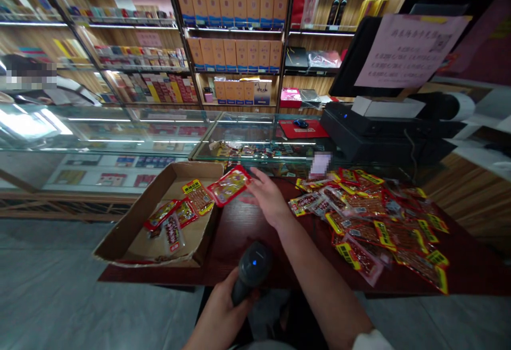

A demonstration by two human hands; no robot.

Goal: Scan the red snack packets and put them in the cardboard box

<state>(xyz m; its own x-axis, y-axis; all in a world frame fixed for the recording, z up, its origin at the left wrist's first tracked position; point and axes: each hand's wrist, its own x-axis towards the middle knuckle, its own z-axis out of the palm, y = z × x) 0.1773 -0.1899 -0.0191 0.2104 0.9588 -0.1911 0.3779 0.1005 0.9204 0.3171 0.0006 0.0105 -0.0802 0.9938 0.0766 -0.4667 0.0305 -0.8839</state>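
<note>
My left hand (pixel 227 307) is wrapped round the handle of a dark barcode scanner (pixel 255 265), which has a small blue light on top. My right hand (pixel 266 197) reaches forward and grips a red-edged snack packet (pixel 229 185) by its right end. The packet hangs over the right rim of a shallow cardboard box (pixel 205 238). Inside the box lie several snack packets (pixel 186 211), red, yellow and clear. To the right, a loose pile of snack packets (pixel 371 222) with yellow labels spreads over the dark red table (pixel 235 227).
Behind the table runs a glass display counter (pixel 159 126). A monitor with a paper notice (pixel 411 49) stands at the right, with a mouse (pixel 301 123) on a red mat beside it. Shelves of boxes (pixel 235 1) line the wall. Another person (pixel 48 86) is at far left.
</note>
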